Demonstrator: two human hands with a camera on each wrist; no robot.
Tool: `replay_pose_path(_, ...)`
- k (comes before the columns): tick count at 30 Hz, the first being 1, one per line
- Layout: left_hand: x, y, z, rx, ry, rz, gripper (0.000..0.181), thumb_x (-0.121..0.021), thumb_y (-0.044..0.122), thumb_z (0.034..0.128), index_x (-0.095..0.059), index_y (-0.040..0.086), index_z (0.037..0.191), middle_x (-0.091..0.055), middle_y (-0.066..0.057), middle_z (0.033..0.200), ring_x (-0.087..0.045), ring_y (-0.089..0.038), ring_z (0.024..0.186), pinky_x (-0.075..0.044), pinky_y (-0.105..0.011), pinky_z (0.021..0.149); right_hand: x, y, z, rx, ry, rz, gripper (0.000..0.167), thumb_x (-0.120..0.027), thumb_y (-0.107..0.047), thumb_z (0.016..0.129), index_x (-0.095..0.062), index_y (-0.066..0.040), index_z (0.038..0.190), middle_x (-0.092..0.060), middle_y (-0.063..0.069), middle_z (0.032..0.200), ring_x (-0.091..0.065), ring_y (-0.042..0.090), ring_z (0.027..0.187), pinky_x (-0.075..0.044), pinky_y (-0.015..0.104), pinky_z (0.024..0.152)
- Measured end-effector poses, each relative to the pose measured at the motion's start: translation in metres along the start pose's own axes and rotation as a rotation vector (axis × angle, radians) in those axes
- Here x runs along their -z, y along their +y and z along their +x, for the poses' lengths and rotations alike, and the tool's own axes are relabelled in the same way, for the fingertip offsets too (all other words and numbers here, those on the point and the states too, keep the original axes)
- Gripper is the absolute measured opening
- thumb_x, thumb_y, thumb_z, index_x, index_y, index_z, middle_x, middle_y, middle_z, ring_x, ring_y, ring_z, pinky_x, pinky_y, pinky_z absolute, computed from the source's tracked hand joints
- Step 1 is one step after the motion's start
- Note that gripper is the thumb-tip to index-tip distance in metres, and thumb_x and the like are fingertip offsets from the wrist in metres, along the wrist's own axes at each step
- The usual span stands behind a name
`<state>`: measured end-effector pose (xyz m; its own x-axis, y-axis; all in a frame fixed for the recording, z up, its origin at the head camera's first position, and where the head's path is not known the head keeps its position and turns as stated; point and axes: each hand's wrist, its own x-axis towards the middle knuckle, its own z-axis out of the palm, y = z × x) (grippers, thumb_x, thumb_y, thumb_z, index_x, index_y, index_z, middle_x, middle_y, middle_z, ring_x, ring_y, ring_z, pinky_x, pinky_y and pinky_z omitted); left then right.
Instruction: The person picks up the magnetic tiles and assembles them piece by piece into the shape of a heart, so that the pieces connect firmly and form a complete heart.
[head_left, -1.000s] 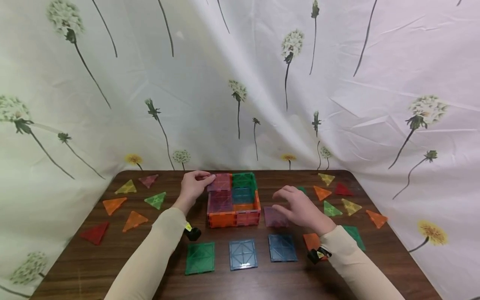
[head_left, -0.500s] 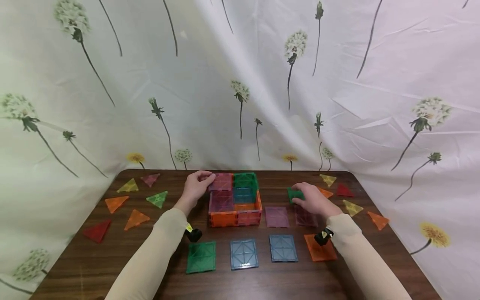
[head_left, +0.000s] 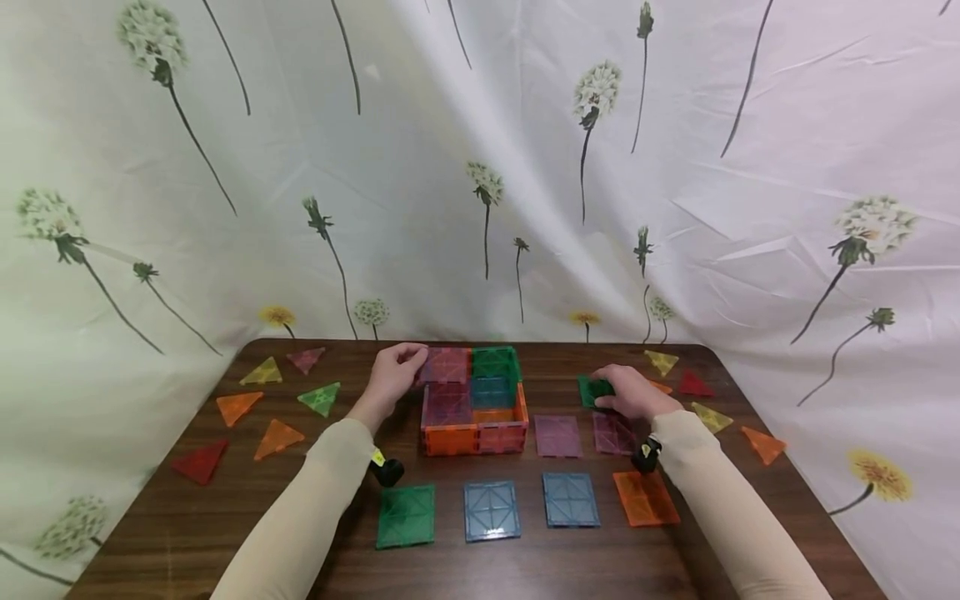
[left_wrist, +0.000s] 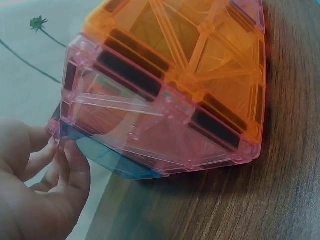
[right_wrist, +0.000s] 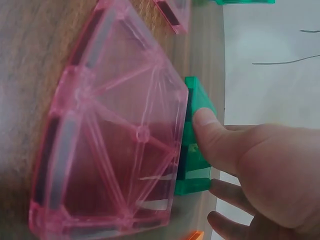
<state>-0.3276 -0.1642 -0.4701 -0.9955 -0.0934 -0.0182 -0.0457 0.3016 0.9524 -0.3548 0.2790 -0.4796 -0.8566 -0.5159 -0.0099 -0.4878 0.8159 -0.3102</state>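
Observation:
A low box of translucent magnetic tiles (head_left: 450, 439) stands toward the back of the table. A pink magnetic tile (head_left: 446, 365) lies over its back left part. My left hand (head_left: 393, 375) pinches the outer edge of that tile; in the left wrist view its fingertips (left_wrist: 75, 155) meet at a corner of the box. A purple tile (head_left: 448, 402) covers the front left part, while the right half is uncovered on top. My right hand (head_left: 630, 392) holds a green square magnetic tile (head_left: 588, 390) by its edges, thumb (right_wrist: 205, 122) on it, at table level.
Pink square tiles (head_left: 558, 437) (right_wrist: 117, 120) lie right of the box. Along the front are a green tile (head_left: 406, 517), blue tiles (head_left: 492, 511) (head_left: 571, 500) and an orange tile (head_left: 647, 499). Triangles (head_left: 279, 438) (head_left: 763, 445) lie scattered on both sides. A flowered curtain (head_left: 420, 250) hangs behind.
My right hand has moved right and away from the box, past the pink tiles, and taken hold of the green tile. My left hand has kept its hold at the box.

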Motion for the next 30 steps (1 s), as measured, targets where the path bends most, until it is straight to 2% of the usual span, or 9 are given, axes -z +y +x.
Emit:
replay_pose_path(3, 0.002, -0.001, -0.001, 0.001, -0.007, -0.013, 0.036, -0.058, 0.028, 0.1101, -0.068, 0.006, 0.137, -0.066, -0.015, 0.12, -0.062, -0.017, 0.088, -0.058, -0.039, 0.082, 0.001, -0.001, 0.005, 0.015, -0.013, -0.008, 0.042, -0.076, -0.011, 0.097, -0.066, 0.005, 0.134, -0.067, 0.024, 0.132, -0.065, 0.039, 0.118, -0.055, 0.055, 0.096)
replay_pose_path(7, 0.005, 0.0, -0.004, 0.007, -0.033, -0.042, 0.037, -0.057, 0.027, 0.1105, -0.065, 0.004, 0.138, -0.066, -0.018, 0.123, -0.066, -0.017, 0.083, -0.061, -0.044, 0.085, 0.003, -0.003, 0.01, 0.011, -0.05, -0.026, 0.049, -0.079, -0.012, 0.095, -0.063, 0.007, 0.138, -0.064, 0.025, 0.138, -0.061, 0.042, 0.126, -0.052, 0.055, 0.102)
replay_pose_path(11, 0.009, 0.001, -0.008, 0.009, -0.065, -0.069, 0.038, -0.057, 0.026, 0.1104, -0.063, 0.003, 0.14, -0.065, -0.019, 0.124, -0.067, -0.018, 0.085, -0.062, -0.042, 0.084, 0.004, -0.003, 0.013, 0.001, -0.082, -0.044, 0.058, -0.082, -0.011, 0.092, -0.06, 0.006, 0.142, -0.062, 0.026, 0.141, -0.059, 0.042, 0.129, -0.05, 0.056, 0.104)
replay_pose_path(16, 0.016, 0.0, -0.013, -0.03, -0.111, -0.044, 0.039, -0.057, 0.026, 0.1104, -0.06, 0.002, 0.141, -0.065, -0.021, 0.12, -0.066, -0.023, 0.09, -0.062, -0.038, 0.08, 0.005, -0.001, 0.016, 0.009, -0.095, -0.065, 0.061, -0.083, -0.012, 0.091, -0.058, 0.005, 0.144, -0.06, 0.027, 0.141, -0.058, 0.042, 0.129, -0.049, 0.056, 0.105)
replay_pose_path(21, 0.026, -0.005, -0.02, -0.104, -0.133, 0.06, 0.04, -0.058, 0.029, 0.11, -0.061, 0.004, 0.141, -0.065, -0.019, 0.12, -0.066, -0.034, 0.097, -0.061, -0.043, 0.083, 0.005, 0.002, 0.012, 0.006, -0.085, -0.087, 0.062, -0.081, -0.021, 0.094, -0.056, 0.002, 0.146, -0.059, 0.026, 0.141, -0.058, 0.041, 0.127, -0.05, 0.057, 0.102)
replay_pose_path(24, 0.035, -0.01, -0.025, -0.155, -0.128, 0.152, 0.038, -0.059, 0.03, 0.1096, -0.063, 0.006, 0.14, -0.066, -0.019, 0.122, -0.065, -0.039, 0.102, -0.06, -0.046, 0.083, 0.008, 0.003, 0.009, 0.008, -0.043, -0.068, 0.063, -0.079, -0.025, 0.096, -0.054, 0.002, 0.148, -0.058, 0.026, 0.142, -0.058, 0.039, 0.124, -0.051, 0.057, 0.099)
replay_pose_path(27, 0.047, -0.016, -0.029, -0.216, -0.083, 0.269, 0.034, -0.06, 0.029, 0.1088, -0.066, 0.008, 0.135, -0.069, -0.016, 0.121, -0.065, -0.036, 0.104, -0.056, -0.047, 0.087, 0.015, 0.0, 0.01, 0.056, 0.047, -0.014, 0.062, -0.078, -0.024, 0.096, -0.054, 0.004, 0.146, -0.06, 0.027, 0.137, -0.061, 0.039, 0.118, -0.051, 0.057, 0.095)
replay_pose_path(30, 0.058, -0.024, -0.03, -0.268, -0.014, 0.366, 0.03, -0.062, 0.027, 0.1082, -0.069, 0.008, 0.13, -0.071, -0.014, 0.118, -0.065, -0.031, 0.104, -0.053, -0.048, 0.09, 0.027, -0.01, 0.015, 0.092, 0.135, 0.054, 0.062, -0.079, -0.024, 0.096, -0.055, 0.003, 0.145, -0.063, 0.023, 0.132, -0.062, 0.036, 0.111, -0.052, 0.055, 0.092)
